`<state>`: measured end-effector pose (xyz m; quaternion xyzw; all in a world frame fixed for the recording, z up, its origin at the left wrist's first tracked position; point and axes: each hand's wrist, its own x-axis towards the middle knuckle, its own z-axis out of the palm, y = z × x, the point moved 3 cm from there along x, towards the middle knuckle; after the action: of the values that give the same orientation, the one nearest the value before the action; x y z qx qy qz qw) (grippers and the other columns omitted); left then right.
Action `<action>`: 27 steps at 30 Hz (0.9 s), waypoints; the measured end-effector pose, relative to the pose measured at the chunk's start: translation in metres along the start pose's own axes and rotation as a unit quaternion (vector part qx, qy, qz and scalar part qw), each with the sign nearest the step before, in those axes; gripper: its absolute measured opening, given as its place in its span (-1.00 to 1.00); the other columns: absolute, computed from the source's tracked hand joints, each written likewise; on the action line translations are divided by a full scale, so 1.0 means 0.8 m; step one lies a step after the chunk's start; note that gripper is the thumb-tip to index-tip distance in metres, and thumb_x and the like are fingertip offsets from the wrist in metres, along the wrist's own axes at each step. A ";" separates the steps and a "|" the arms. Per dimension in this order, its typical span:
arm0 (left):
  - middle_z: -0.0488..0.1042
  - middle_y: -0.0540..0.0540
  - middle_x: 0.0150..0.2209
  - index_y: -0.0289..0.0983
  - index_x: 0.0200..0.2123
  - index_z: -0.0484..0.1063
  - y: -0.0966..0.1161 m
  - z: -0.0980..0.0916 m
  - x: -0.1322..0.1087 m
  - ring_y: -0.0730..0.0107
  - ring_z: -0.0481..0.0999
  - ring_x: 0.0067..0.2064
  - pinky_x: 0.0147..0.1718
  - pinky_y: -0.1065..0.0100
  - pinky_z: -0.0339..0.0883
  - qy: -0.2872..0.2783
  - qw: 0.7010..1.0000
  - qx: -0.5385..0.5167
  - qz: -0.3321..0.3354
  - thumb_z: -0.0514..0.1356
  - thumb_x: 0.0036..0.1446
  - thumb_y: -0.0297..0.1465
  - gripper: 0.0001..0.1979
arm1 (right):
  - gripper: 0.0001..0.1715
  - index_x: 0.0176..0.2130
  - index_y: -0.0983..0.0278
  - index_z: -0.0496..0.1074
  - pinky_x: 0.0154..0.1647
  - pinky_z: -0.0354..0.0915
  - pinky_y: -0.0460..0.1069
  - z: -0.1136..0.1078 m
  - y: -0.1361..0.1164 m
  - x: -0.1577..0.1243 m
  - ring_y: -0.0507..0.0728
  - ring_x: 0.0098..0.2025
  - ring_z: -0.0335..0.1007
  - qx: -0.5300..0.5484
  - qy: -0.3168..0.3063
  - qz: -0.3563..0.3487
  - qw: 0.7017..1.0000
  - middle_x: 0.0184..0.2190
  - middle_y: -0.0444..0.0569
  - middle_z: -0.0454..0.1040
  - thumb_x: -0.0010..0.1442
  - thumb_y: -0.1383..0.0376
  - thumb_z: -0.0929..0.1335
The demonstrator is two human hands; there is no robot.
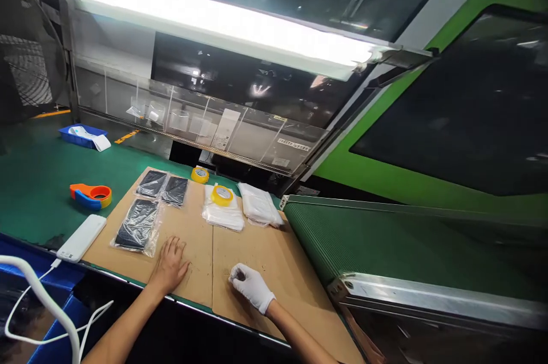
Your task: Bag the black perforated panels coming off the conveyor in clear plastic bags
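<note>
My left hand (172,265) is bare and lies flat on a cardboard sheet (199,278), its fingers a little apart. Just beyond its fingertips is a clear bag (137,225) holding a dark, flat item. Two smaller bagged dark items, one on the left (152,183) and one on the right (174,190), lie behind it. My right hand (252,287) wears a white glove and hovers over or rests on the cardboard. Its fingers curl round to the thumb in a ring with a dark gap. Whatever they might pinch cannot be made out.
Yellow tape (222,196) sits on a stack of clear bags (222,217), beside another stack (259,204). Another tape roll (200,175) is behind. An orange-blue tape dispenser (91,196), white power bank (81,238) and blue tray (84,136) are left. A green conveyor (385,244) borders the right.
</note>
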<state>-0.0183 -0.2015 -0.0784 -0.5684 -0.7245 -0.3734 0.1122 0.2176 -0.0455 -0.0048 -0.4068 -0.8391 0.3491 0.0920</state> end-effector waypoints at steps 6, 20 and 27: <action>0.47 -0.28 0.13 -0.22 0.15 0.41 0.028 -0.031 0.003 -0.04 0.42 0.25 0.21 -0.11 0.39 -0.042 0.993 -0.059 0.090 0.27 0.25 -0.34 -0.59 | -0.80 -0.37 0.23 0.46 -0.11 0.38 0.04 0.051 -0.054 0.007 0.15 -0.27 0.50 0.155 -0.089 -0.040 0.983 -0.36 -0.04 0.59 -0.09 0.25 0.35; 0.57 -0.15 -0.13 -0.23 -0.08 0.46 0.036 -0.036 0.004 0.11 0.53 0.11 0.07 0.06 0.50 -0.043 0.986 -0.065 0.150 0.14 0.34 -0.55 -0.83 | -0.60 -0.16 0.20 0.49 -0.23 0.40 0.08 0.088 -0.079 0.008 0.15 -0.39 0.50 0.266 -0.209 -0.026 0.941 -0.41 -0.12 0.56 -0.08 0.26 0.42; 0.60 -0.15 -0.15 -0.25 -0.09 0.48 0.038 -0.041 0.007 0.16 0.57 0.03 0.01 0.14 0.52 -0.050 0.978 -0.083 0.184 0.10 0.36 -0.55 -0.80 | -0.63 -0.19 0.19 0.57 -0.08 0.46 0.13 0.094 -0.068 0.010 0.15 -0.28 0.52 0.267 -0.208 -0.058 0.939 -0.19 -0.06 0.60 -0.04 0.16 0.51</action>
<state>-0.0014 -0.2173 -0.0399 -0.7174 -0.5784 -0.3764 0.0952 0.1461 -0.1013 -0.0250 -0.2367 -0.7374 0.6313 0.0410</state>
